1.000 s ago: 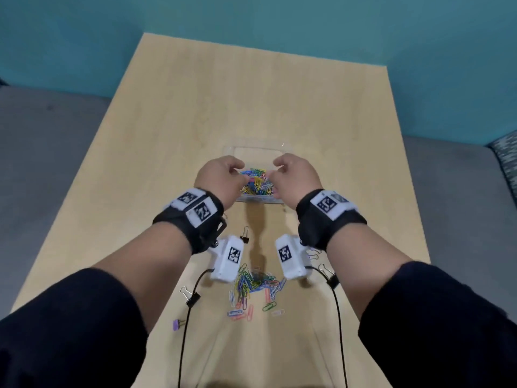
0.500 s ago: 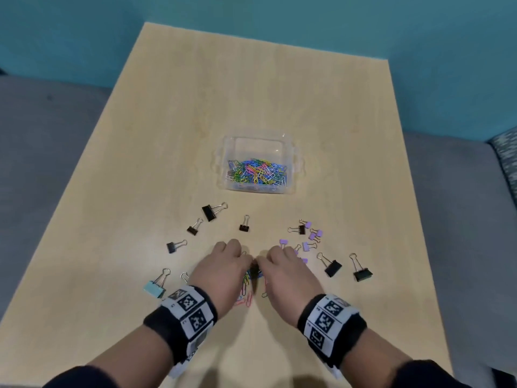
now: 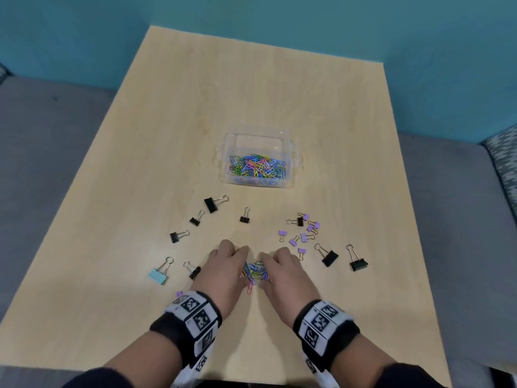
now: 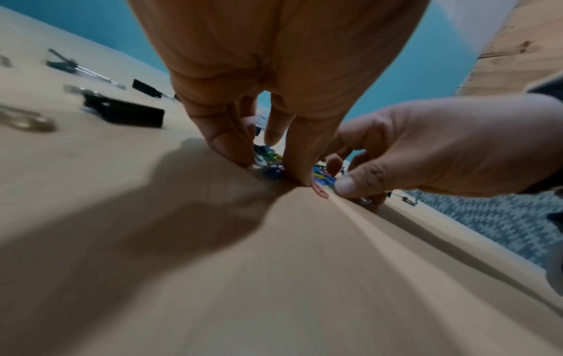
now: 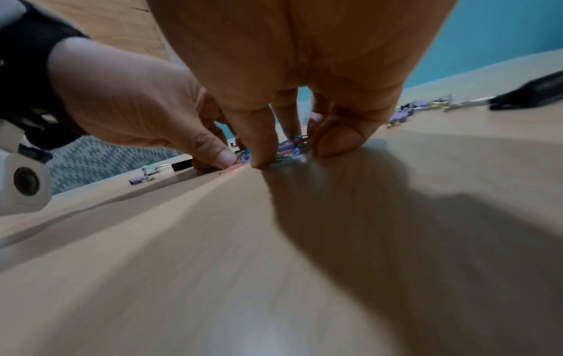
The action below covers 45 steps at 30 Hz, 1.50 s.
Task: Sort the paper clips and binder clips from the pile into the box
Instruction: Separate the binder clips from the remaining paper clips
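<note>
both hands, left and right, curled their fingers round the paper clips on the table, near its front edge; more clips lay in the box beyond.

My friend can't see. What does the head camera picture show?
Two hands, left hand and right hand, gather a small pile of colourful paper clips on a wooden table. Beyond stands a clear box holding paper clips; binder clips lie scattered around.
</note>
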Motion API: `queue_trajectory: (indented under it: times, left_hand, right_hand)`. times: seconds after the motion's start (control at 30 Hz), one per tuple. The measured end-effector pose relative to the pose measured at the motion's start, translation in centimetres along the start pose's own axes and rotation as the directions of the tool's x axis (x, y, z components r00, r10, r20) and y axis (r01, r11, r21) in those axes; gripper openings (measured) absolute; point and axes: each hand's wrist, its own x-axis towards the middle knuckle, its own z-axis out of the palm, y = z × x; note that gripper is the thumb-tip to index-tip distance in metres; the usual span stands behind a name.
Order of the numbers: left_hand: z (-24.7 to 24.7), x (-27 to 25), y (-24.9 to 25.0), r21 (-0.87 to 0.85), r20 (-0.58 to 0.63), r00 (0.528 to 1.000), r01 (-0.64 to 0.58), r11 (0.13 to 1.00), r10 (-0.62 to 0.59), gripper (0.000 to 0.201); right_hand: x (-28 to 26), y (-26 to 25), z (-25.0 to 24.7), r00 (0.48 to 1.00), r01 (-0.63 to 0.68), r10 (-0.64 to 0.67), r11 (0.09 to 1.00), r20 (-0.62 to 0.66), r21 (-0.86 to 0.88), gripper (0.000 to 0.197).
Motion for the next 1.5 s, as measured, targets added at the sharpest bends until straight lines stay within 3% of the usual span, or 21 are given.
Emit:
queue_trajectory:
  times: [0.07,0.17,0.4,0.6,0.73,0.8,0.9,1.0,1.03,1.1,1.17,1.23,1.33,1.5]
  left_hand:
    - [-0.1,0.8,0.4,0.027,0.006,1.0,-0.019,0.999,0.019,0.028]
    - [-0.2,1.5,0.5,0.075,0.006,0.999,-0.043,0.996,0.043,0.013]
    - [-1.0,1.4,0.6,0.16,0.036,0.996,-0.092,0.983,0.087,0.025]
    - [-1.1,0.8,0.5,0.146,-0.017,0.993,-0.11,0.983,0.114,0.025]
    - [-1.1,0.5,0.1,0.1,-0.037,0.994,-0.098,0.99,0.102,0.025]
    - [-1.0,0.4,-0.3,0.071,-0.06,0.995,-0.08,0.994,0.085,0.025]
    - [-1.5,0.4,-0.6,-0.05,-0.11,0.994,-0.019,0.999,0.014,0.014]
    - [-2.2,0.6,-0.8,-0.314,-0.094,0.991,0.065,0.947,-0.1,0.012]
    - [-2.5,0.7,-0.8,-0.429,-0.078,0.984,0.112,0.896,-0.16,0.012]
    - [-3.1,0.9,-0.9,-0.643,-0.003,0.96,0.211,0.736,-0.279,0.014]
    - [-4.0,1.5,-0.7,-0.759,0.066,0.945,0.256,0.599,-0.321,0.013]
    - [-5.7,2.7,-0.4,-0.811,0.076,0.948,0.238,0.534,-0.309,0.013]
    - [-9.1,6.6,0.0,-0.814,-0.02,0.956,0.154,0.56,-0.292,0.016]
    - [-13.4,13.8,2.0,-0.763,-0.176,0.951,0.032,0.645,-0.255,0.019]
  right_hand:
    - [1.2,-0.5,-0.1,1.0,-0.002,0.002,1.0,-0.007,-0.023,0.026]
    - [2.2,-0.7,-0.4,1.0,-0.002,0.003,0.999,0.019,-0.044,0.018]
    - [2.0,-0.7,-1.0,0.999,0.021,-0.018,0.995,0.032,-0.095,0.023]
    - [1.9,-0.9,-1.4,0.999,0.029,-0.025,0.988,0.03,-0.153,0.022]
    - [2.1,-0.6,-1.6,0.998,0.069,-0.067,0.978,0.016,-0.199,0.024]
    - [2.1,-0.3,-1.5,0.997,0.079,-0.08,0.977,0.004,-0.2,0.034]
    - [2.1,0.0,-1.9,0.996,0.089,-0.092,0.971,-0.001,-0.221,0.042]
    - [2.5,0.3,-2.5,0.997,0.076,-0.08,0.986,-0.022,-0.148,0.025]
    - [2.6,0.4,-2.7,0.998,0.065,-0.067,0.993,-0.013,-0.095,0.014]
    - [2.6,0.6,-3.2,1.0,0.005,-0.008,0.994,0.025,0.112,0.01]
    - [3.1,1.0,-4.0,0.996,-0.091,0.085,0.93,0.032,0.356,0.012]
    - [4.4,1.1,-5.1,0.982,-0.177,0.18,0.815,0.048,0.552,0.011]
    - [8.3,1.2,-8.1,0.965,-0.19,0.263,0.76,-0.026,0.621,0.015]
    - [15.5,0.5,-13.6,0.942,-0.12,0.243,0.886,-0.229,0.448,0.008]
